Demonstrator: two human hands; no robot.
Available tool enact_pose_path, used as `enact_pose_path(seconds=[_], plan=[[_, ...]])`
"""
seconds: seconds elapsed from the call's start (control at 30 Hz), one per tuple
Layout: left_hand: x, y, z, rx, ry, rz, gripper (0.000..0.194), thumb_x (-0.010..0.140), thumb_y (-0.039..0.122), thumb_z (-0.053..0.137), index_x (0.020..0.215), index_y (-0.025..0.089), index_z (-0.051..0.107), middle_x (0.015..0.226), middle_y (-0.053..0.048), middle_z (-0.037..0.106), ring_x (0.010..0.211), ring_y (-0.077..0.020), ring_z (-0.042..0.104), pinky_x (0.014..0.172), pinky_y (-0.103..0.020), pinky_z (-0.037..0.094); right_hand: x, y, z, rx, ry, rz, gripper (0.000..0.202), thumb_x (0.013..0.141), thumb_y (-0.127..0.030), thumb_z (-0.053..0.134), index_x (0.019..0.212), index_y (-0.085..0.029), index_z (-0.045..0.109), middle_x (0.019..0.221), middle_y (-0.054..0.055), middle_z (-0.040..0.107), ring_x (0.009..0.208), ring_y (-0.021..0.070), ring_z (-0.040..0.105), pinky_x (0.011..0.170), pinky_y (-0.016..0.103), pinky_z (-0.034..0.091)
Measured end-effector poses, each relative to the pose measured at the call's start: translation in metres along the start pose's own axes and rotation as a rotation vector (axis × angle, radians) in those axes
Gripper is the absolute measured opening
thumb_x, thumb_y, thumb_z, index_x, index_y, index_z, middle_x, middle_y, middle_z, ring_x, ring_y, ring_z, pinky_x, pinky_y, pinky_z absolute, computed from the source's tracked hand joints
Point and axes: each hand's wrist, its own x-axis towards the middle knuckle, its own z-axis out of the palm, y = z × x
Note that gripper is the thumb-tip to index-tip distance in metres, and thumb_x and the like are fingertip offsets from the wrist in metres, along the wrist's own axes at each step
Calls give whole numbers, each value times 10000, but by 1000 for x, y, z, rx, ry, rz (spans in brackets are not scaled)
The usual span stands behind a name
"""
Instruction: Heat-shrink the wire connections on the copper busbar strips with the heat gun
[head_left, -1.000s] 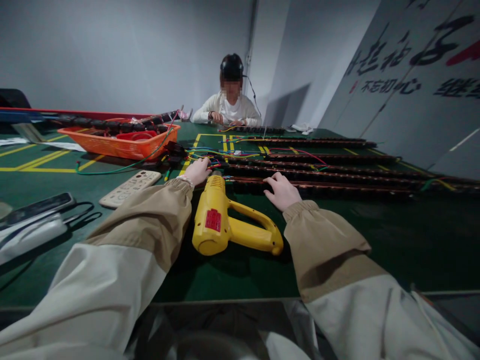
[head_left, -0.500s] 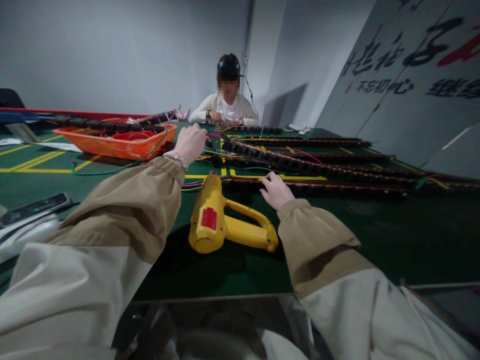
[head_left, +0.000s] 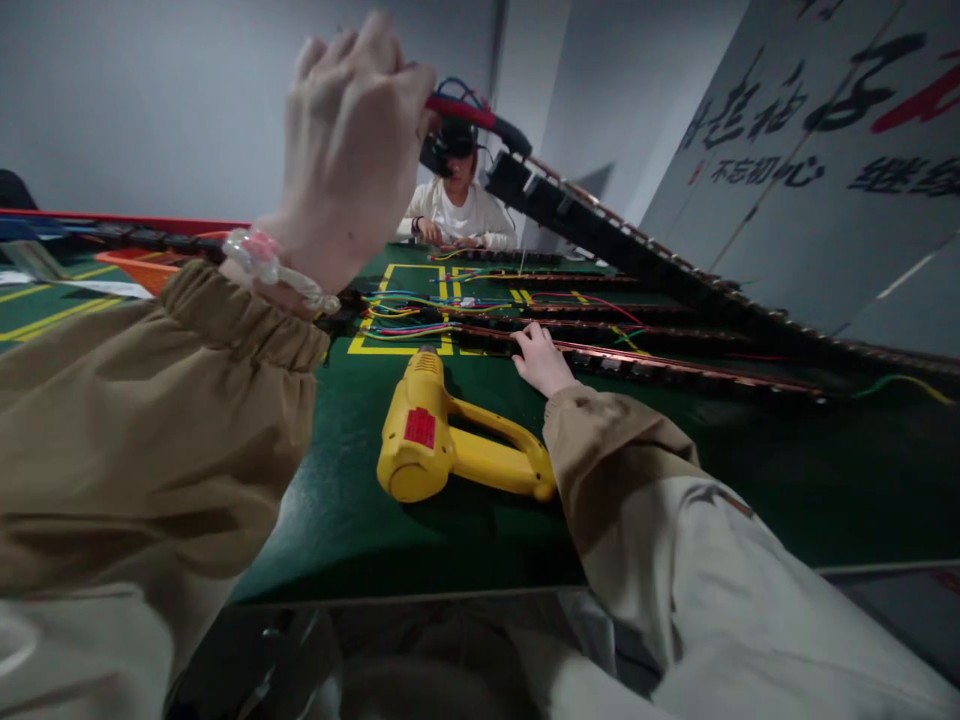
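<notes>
Right wall point(head_left: 795, 245): line of black Chinese characters point(head_left: 769, 172) reads 不忘初心, then 继; next character cut off at edge of view. Small red mark point(head_left: 696, 172) left of line, illegible. Above, larger brush characters point(head_left: 862, 88), black, one stroke red, cropped; reading uncertain. Yellow heat gun point(head_left: 439, 455), near: red label point(head_left: 419, 427), print too small.

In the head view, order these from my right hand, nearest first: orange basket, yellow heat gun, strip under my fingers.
1. Strip, under the right hand.
2. Yellow heat gun, leftward, nearer you.
3. Orange basket, far left.
</notes>
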Motion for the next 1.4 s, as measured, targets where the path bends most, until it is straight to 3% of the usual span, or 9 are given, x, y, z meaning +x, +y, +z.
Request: enact_pose_path(seconds=[0.2, 0.37, 0.47, 0.7, 0.93, 1.17, 1.27, 1.4], plan=[[-12, 12, -34, 25, -4, 25, 488, 900, 334, 263, 1226, 89, 531, 1032, -33, 441, 1213, -363, 401, 850, -506, 233, -5, 13, -10, -59, -66, 13, 386, 883, -388, 528, 1205, -178, 497, 1245, 84, 489, 1092, 216, 506, 896, 430, 448], [-17, 15, -42, 37, -4, 32, 559, 852, 370, 235, 1263, 110, 510, 986, -34, 398, 1200, -388, 394, 811, -523, 210, -31, 61, -18, -166, -134, 376, 537, 870, -513, 484, 1244, -131, 441, 1079, 106, 569, 957, 207, 566, 849, 418, 444], [-21, 15, -47, 38, 3, 29, 600, 838, 386, 191, 1271, 120, 509, 964, -39, 366, 1195, -399, 391, 798, -530, 205, -40, 90, -17, -170, -197, 480, 745, 810, -655, 455, 1234, -44, 416, 932, 173, 618, 892, 269, 603, 774, 411, 445], [-33, 19, -58, 63, 0, 46, 585, 845, 386, 211, 1307, 152, 483, 980, -40, 348, 1197, -363, 394, 814, -491, 199, -39, 116, -14, -119, -239, 421, 810, 757, -738, 424, 1247, -94, 395, 1013, 204, 619, 928, 334, 607, 703, 381, 443], [-44, 21, -62, 87, 14, 82, 560, 922, 400, 159, 1325, 157, 462, 1021, -39, 391, 1189, -359, 419, 833, -488, 245, -34, 134, -12, -107, -234, 356, 733, 786, -672, 476, 1245, -103, 419, 1137, 177, 558, 1017, 281, 565, 817, 389, 445], [-55, 8, -40, 151, 11, 181, 449, 992, 345, 201, 1294, 141, 464, 1111, -87, 505, 1104, -298, 504, 864, -437, 413, -39, 143, -8, -41, -218, 330, 616, 851, -563, 493, 1304, -158, 395, 1244, 124, 493, 1066, 230, 532, 893, 443, 443], [-63, -3, -16, 163, 30, 228, 400, 988, 285, 240, 1274, 131, 474, 1065, -102, 539, 1006, -257, 548, 808, -391, 444, -48, 147, -7, 18, -201, 324, 550, 874, -521, 489, 1287, -164, 422, 1217, 107, 520, 996, 195, 568, 848, 404, 479], [-79, -20, 31, 86, -38, 258, 347, 961, 229, 343, 1257, 112, 483, 1008, -101, 558, 949, -233, 553, 810, -371, 428, -75, 142, -17, 69, -178, 254, 460, 883, -462, 485, 1214, -143, 504, 1053, 90, 615, 869, 175, 615, 769, 365, 510]])
